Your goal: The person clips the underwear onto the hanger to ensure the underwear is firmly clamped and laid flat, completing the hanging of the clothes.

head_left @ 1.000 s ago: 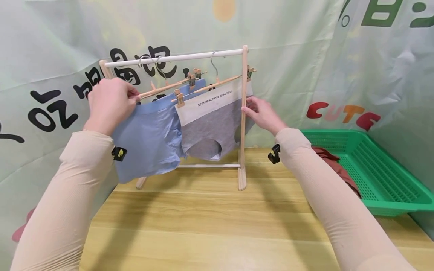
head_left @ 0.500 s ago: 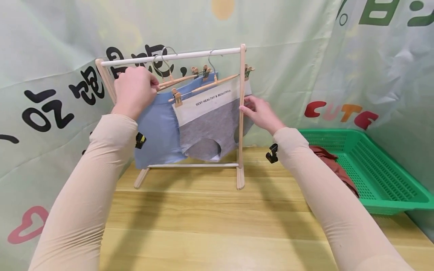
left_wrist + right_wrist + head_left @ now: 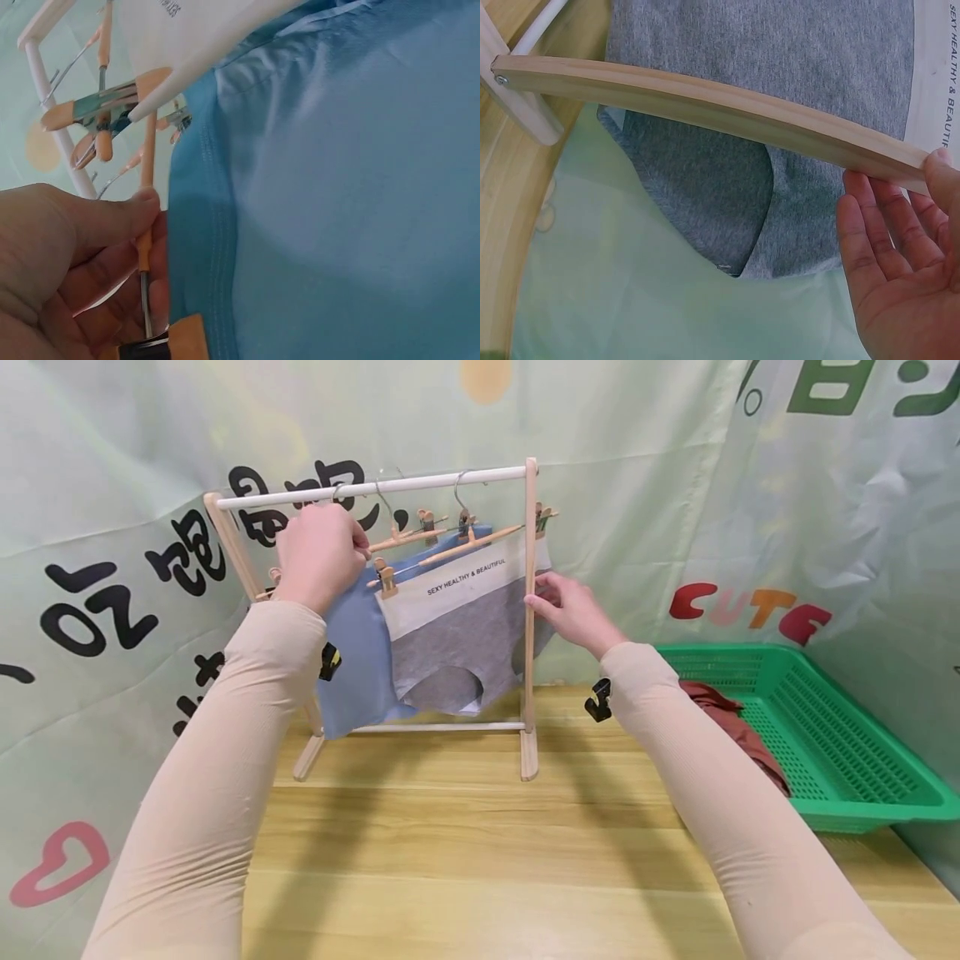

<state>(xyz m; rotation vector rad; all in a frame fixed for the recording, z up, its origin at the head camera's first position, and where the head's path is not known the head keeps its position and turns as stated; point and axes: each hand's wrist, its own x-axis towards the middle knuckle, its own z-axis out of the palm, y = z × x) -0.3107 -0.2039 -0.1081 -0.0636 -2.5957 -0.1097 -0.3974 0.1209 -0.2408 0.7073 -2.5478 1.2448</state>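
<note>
My left hand point(image 3: 322, 556) pinches the bar of a wooden clip hanger point(image 3: 148, 169) between thumb and fingers. From its clips hang light blue shorts point(image 3: 352, 652), partly behind a pair of grey underpants point(image 3: 457, 635) with a white lettered waistband. The underpants hang by clips from another hanger point(image 3: 480, 545) on the white rail of a small clothes rack point(image 3: 420, 482). Whether the blue shorts' hanger hook rests on the rail, I cannot tell. My right hand point(image 3: 573, 612) holds the rack's right wooden upright point(image 3: 705, 105), thumb on one side and fingers on the other.
A further clip hanger point(image 3: 405, 537) shows behind the shorts. At the right stands a green plastic basket point(image 3: 877, 818) with a reddish-brown cloth point(image 3: 738, 727) inside. The rack stands on a wooden table point(image 3: 465, 843) before a printed fabric backdrop point(image 3: 615, 410).
My left hand has carried the hanger with the blue shorts to the right and inward, closer behind the grey underpants. My right hand has kept its hold on the upright.
</note>
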